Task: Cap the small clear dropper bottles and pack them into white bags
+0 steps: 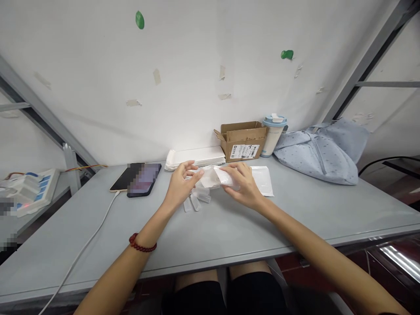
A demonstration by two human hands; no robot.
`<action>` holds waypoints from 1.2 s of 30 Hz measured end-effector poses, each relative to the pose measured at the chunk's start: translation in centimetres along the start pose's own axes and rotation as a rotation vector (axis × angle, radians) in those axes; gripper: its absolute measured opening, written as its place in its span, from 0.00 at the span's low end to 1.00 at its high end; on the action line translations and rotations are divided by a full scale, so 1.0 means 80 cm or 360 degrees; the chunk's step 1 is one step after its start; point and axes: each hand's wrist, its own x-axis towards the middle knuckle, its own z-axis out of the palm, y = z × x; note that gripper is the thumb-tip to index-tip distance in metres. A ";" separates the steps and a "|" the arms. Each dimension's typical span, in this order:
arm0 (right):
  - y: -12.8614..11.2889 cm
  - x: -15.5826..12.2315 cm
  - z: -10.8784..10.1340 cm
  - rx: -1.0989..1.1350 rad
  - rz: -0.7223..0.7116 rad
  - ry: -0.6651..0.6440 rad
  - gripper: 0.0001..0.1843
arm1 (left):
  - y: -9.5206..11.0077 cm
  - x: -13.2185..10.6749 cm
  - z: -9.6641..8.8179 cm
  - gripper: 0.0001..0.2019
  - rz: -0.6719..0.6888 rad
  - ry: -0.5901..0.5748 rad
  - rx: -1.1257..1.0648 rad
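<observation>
My right hand (242,183) is wrapped round a white bubble-lined envelope (225,177), which is bent and tilted above the table. Close to its left end is my left hand (183,181), fingers curved and apart from the thumb. Whether the left thumb touches the envelope, I cannot tell. Below and between the hands lie several small clear plastic pieces (196,202), partly covered by the hands. Another flat white envelope (263,180) rests just beyond my right hand. A stack of white envelopes (198,155) lies behind my left hand.
On the grey table (210,238), an open cardboard box (244,142) and a lidded cup (273,135) stand against the wall. A blue patterned cloth bag (316,153) lies right. Two phones (144,178) lie left, a white cable (95,234) running to the front edge.
</observation>
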 end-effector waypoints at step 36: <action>-0.016 -0.011 0.017 -0.0507 -0.0233 0.0016 0.30 | 0.004 -0.012 0.013 0.12 -0.0524 -0.0549 -0.0846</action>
